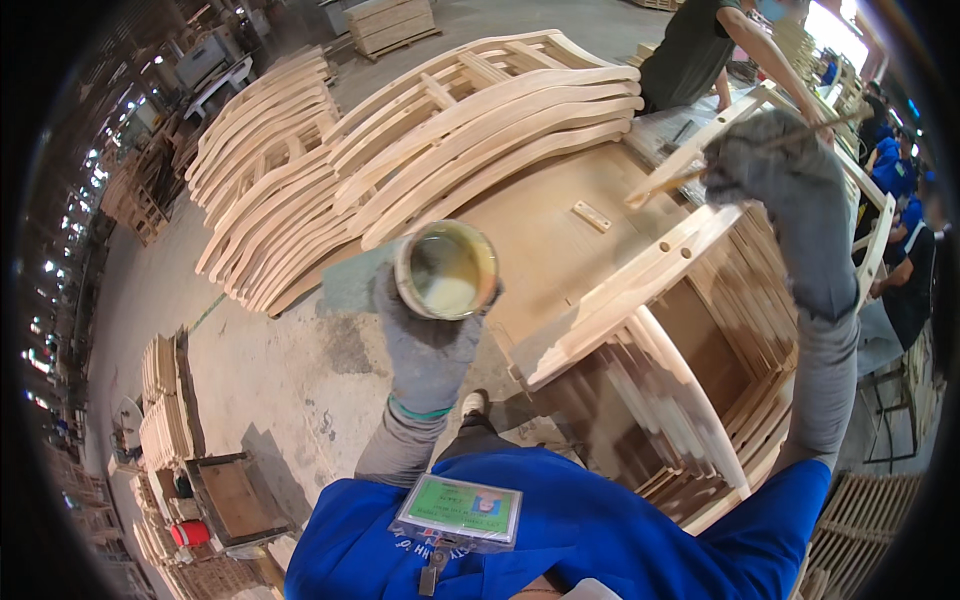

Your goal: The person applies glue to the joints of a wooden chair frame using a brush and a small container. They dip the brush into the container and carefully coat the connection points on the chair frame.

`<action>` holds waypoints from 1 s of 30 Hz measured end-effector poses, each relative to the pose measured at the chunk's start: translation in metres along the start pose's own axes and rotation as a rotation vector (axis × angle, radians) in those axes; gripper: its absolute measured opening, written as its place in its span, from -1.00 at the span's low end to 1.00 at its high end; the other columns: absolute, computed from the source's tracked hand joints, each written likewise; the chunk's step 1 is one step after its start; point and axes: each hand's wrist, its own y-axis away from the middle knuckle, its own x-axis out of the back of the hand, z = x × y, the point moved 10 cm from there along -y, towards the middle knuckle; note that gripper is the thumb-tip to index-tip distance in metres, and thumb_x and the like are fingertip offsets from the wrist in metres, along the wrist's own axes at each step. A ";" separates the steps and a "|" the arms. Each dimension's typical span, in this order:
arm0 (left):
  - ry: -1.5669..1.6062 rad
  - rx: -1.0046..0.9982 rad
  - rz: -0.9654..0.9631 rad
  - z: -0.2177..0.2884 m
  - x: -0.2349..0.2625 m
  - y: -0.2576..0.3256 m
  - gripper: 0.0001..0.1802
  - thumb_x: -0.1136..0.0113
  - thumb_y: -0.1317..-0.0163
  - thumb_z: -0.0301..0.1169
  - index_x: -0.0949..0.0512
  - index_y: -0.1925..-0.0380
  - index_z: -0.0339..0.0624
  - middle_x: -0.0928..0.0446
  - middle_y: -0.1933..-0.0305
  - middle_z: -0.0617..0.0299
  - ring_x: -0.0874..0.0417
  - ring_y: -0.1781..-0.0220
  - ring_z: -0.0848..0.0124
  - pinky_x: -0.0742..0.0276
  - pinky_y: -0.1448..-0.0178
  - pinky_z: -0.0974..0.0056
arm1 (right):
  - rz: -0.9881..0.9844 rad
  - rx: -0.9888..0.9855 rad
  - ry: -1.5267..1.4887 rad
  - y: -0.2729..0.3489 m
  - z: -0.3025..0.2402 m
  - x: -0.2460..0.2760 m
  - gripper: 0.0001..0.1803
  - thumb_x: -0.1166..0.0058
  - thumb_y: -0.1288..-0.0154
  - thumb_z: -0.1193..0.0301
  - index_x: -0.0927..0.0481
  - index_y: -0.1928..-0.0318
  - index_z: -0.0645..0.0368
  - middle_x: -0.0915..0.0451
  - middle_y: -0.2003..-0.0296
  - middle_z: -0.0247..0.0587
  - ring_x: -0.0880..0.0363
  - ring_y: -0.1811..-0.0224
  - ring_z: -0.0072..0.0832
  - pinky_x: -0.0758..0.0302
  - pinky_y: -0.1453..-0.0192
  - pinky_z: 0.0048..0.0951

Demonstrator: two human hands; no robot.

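My left hand (432, 345), in a grey glove, is wrapped round a round can (486, 262) with pale, creamy liquid low inside it. My gloved right hand (768, 160) is raised at the right, closed on a thin stick (682, 181), perhaps a brush; its end is too blurred to tell. That end points left, close to the end of a pale wooden frame (722, 122). Below it slants a wooden rail (620, 298) with round holes. A small wooden block (592, 216) with holes lies on the brown board (535, 262) between my hands.
Curved wooden frames (490, 115) are piled high beyond the can. More slatted wooden parts (640, 400) stand close at my right front. A co-worker (690, 55) leans over the far right end of the work. At lower left are wood stacks and an open box (240, 500).
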 end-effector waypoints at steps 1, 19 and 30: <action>-0.034 0.002 -0.026 0.001 0.006 -0.002 -0.15 -0.17 -0.07 -0.68 0.08 -0.27 -0.01 -0.10 -0.27 0.05 -0.27 -0.29 0.14 -0.40 -0.26 -0.06 | -0.036 -0.001 -0.043 0.003 0.005 -0.016 -0.81 -0.14 -0.20 0.50 -0.49 0.22 0.35 -0.60 0.31 -0.07 -0.64 0.30 -0.43 -0.64 0.20 -0.50; -1.334 -0.595 0.098 0.059 0.228 -0.085 -0.09 -0.34 -0.03 -0.40 0.03 -0.26 -0.42 -0.17 -0.18 -0.11 -0.29 -0.20 0.06 -0.22 -0.27 0.13 | -0.013 -0.043 0.050 -0.018 0.093 -0.366 -0.79 -0.16 -0.14 0.54 -0.55 0.18 0.31 -0.60 0.23 -0.07 -0.62 0.25 -0.31 -0.56 0.22 -0.42; -0.778 -0.235 0.222 0.017 0.308 -0.153 0.06 -0.36 -0.01 -0.29 0.18 -0.31 -0.37 -0.02 -0.28 -0.08 -0.16 -0.32 0.06 -0.11 -0.34 0.08 | 0.019 0.024 -0.390 -0.073 0.137 -0.406 -0.80 -0.07 -0.09 0.72 -0.47 0.22 0.39 -0.55 0.14 0.16 -0.60 0.13 -0.23 -0.58 0.10 -0.31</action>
